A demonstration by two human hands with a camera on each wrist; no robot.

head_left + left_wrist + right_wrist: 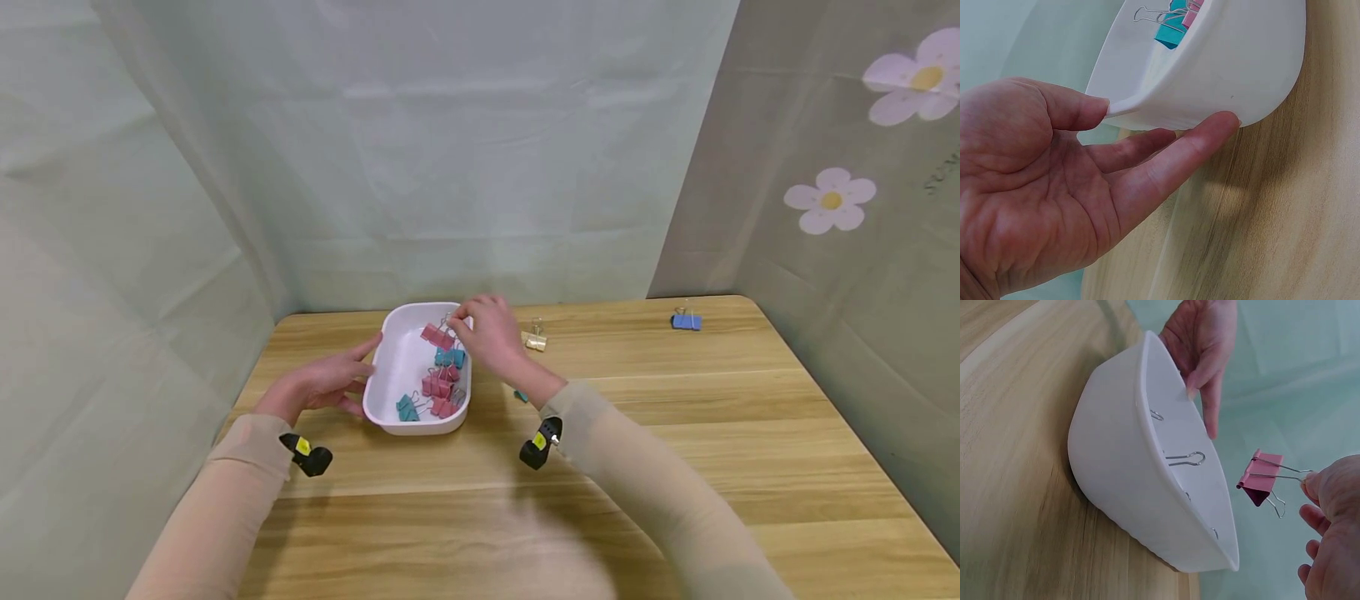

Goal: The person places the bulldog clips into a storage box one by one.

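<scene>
Right hand (1329,519) pinching pink binder clip (1262,482) by wire handle above white tray (1116,481); light, stiff, probably swings. Left hand (1041,200) open, steadying tray.

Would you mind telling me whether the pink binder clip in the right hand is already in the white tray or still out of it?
Out: the right hand pinches the pink binder clip above the white tray.

The tray (397,367) is white. Inside it lie pink clips (438,385) and blue-green clips (407,408). Just above the tray hangs one more pink clip (1261,481). To the right of the tray sit a gold clip (535,340) and, farther off, a blue clip (686,321). The table (675,450) is light brown wood with stripes.
</scene>
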